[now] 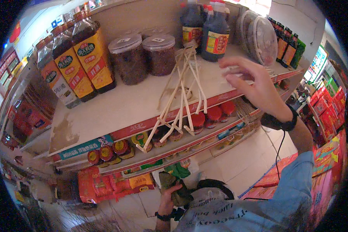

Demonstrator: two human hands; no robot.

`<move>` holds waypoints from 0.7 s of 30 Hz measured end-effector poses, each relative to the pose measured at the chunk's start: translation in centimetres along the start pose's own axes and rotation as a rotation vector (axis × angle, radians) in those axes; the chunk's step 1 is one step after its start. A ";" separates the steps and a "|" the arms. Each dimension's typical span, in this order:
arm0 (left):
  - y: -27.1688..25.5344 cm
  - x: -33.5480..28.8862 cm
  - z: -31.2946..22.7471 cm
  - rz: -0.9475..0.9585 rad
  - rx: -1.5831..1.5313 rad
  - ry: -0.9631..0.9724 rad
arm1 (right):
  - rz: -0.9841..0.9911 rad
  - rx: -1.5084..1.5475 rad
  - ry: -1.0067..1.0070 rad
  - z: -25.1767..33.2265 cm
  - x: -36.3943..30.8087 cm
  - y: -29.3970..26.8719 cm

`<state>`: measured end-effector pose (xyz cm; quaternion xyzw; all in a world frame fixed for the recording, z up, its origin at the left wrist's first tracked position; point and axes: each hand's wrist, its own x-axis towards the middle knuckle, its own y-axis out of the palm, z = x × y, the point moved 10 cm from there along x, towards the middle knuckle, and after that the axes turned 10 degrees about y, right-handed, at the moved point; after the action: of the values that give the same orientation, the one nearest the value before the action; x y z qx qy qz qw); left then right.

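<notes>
My right hand (255, 79) hovers over the right part of the top shelf, thumb apart from slightly blurred, curved fingers, with nothing visible held. It is nearest to the large dark bottles (215, 38) with red caps and the round clear plastic lids (265, 40) standing on edge. Low down by my body, my left hand (167, 200) is closed around a dark green, cloth-like bundle (178, 191). Between the hands, several pale thin wooden sticks (185, 91), loosely crossed, lie on the shelf and stick out past its front edge.
Tall cooking-sauce bottles (85, 50) with yellow labels stand at the left of the shelf (123, 104). Beside them are lidded tubs (129, 58) of dark contents. Red-capped jars (214, 115) fill the lower shelf. Red packets (92, 185) lie below; red goods (324, 112) stand at right.
</notes>
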<state>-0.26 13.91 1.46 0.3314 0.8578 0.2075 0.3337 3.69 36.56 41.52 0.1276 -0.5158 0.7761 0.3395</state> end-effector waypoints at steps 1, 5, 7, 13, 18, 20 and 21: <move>-0.6 0.0 -0.4 -0.019 0.046 0.034 | -0.015 0.067 0.124 -1.2 0.4 -0.2; -2.1 0.5 -2.2 0.069 0.340 0.346 | 0.044 0.059 0.259 -4.4 3.5 -0.1; -2.4 0.3 -0.9 -0.053 -0.037 0.075 | 0.115 0.024 0.284 -5.7 5.0 0.6; -3.7 0.3 -1.2 0.033 0.211 0.277 | 0.199 -0.069 0.358 -7.7 9.0 2.9; -4.0 0.5 -0.1 -0.051 -0.023 0.081 | 0.303 -0.014 0.522 -11.1 10.5 5.0; -3.8 0.8 -0.6 -0.031 0.001 0.106 | 0.319 -0.025 0.549 -11.1 10.6 5.3; -4.0 0.7 -0.5 -0.072 -0.019 0.073 | 0.337 -0.062 0.519 -10.8 10.6 5.5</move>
<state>-2.72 11.56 -0.81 0.2893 0.8788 0.2151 0.3127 -6.16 49.05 38.71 -0.1726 -0.4494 0.8120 0.3301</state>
